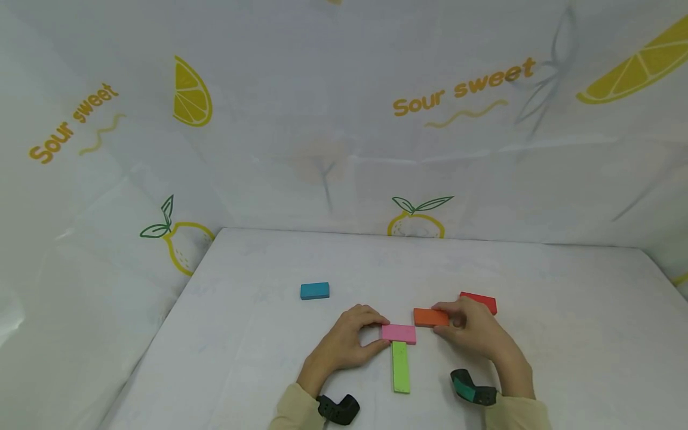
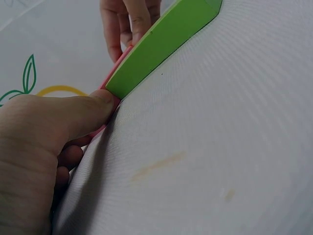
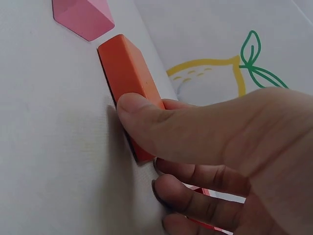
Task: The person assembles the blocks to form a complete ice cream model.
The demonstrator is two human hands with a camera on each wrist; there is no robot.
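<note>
My left hand (image 1: 349, 339) pinches the left end of a pink block (image 1: 399, 334) between thumb and fingers. Below the pink block, a lime green block (image 1: 400, 367) runs lengthwise toward me, its far end against the pink one, so the two form a T. An orange block (image 1: 424, 317) is held by its right end in my right hand (image 1: 475, 328), thumb on the near side. In the right wrist view a small gap separates the orange block (image 3: 124, 68) from the pink block (image 3: 85, 17).
A red block (image 1: 484, 301) lies just behind my right hand, partly hidden by it. Farther left on the white table (image 1: 215, 334) rests a blue block (image 1: 315, 291). A white sheet with lemon prints (image 1: 301, 119) rises behind the table's back edge.
</note>
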